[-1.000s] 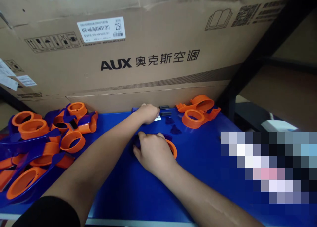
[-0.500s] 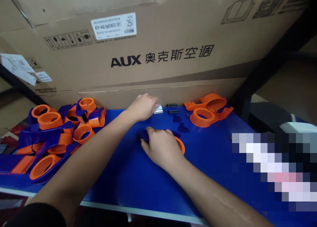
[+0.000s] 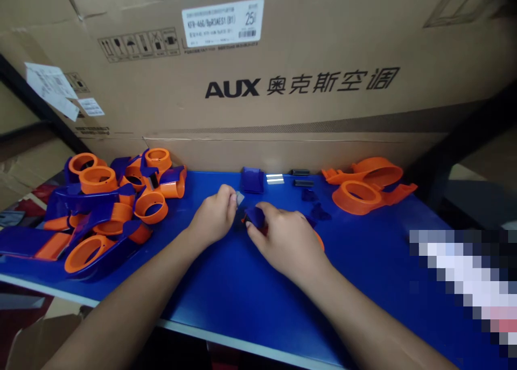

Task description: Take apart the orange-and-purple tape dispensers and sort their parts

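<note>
Only got the head cam on my end rn, so going off that. Person's left hand (image 3: 214, 214) is mid-table, thumb & fingertips pinching a small grayish metal piece (image 3: 240, 199), w/ the tip poking out toward the other hand. Right hand (image 3: 288, 235) is just beside it, palm down, fingers wrapped over a blue-and-orange holder (image 3: 255, 217). So that's grasped too, but most of it's under the hand, so I can't tell exactly how the fingers sit. Blue end shows on the left by the thumb, a bit of orange rim peeks out on the right. Metal piece & holder are close tgthr, small gap b/w them AFAICT.

Behind the hands, near the back edge of the blue table (image 3: 226, 300), L to R: a dark blue block (image 3: 252, 180), some shiny metal strips (image 3: 275, 179), then two black bars (image 3: 302, 183), one behind the other. Just in front of the bars, a couple small dark blue parts (image 3: 321, 212), too dim for me to make out the shape.

Far left = a messy pile of orange & blue holders (image 3: 97, 180), rings facing diff ways. Back right = orange ring parts (image 3: 357, 197) bunched tgthr. Big AUX cardboard box (image 3: 258, 117) stands right behind everything, white label up top. Bottom right corner's pixelated, can't read it.
</note>
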Tool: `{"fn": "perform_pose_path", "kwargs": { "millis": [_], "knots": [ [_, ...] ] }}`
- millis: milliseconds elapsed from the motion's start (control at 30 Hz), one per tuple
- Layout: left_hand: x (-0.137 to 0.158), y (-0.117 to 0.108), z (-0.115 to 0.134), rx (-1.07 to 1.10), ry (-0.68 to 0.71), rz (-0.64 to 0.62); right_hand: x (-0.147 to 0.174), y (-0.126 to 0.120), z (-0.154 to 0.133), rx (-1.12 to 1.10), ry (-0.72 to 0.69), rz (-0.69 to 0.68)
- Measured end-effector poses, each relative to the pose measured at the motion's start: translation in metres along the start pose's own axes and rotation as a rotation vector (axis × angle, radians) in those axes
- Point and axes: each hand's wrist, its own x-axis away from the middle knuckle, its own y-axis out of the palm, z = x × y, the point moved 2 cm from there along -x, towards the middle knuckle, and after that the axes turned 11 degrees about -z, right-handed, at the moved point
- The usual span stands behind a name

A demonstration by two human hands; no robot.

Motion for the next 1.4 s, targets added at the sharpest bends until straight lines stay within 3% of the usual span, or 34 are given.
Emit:
{"fn": "perform_pose_path", "kwargs": {
  "millis": [167,500,933,1167,1300,1400],
  "knots": [
    [0.0,-0.001,0.001,-0.047,0.017,-0.056,-0.002,0.003,0.0,-0.01,-0.02,0.048],
    [0.004,-0.005,0.008,0.036,0.095,-0.021,-0.002,0.003,0.006,-0.129,-0.026,0.153],
    [-0.002,-0.005,-0.002,-0.085,0.178,-0.156,-0.007,0.009,0.012,-0.046,0.029,-0.017],
    [-0.003,-0.004,-0.015,-0.046,0.264,-0.152,-0.006,0.006,0.005,0.021,0.034,-0.105],
    [-0.008,-0.013,-0.008,-0.019,0.314,-0.091,-0.004,0.002,-0.001,0.055,0.022,-0.126],
    [-0.028,-0.015,0.008,-0.051,0.344,-0.072,-0.002,-0.001,-0.003,0.073,0.006,-0.136]
  ]
}}
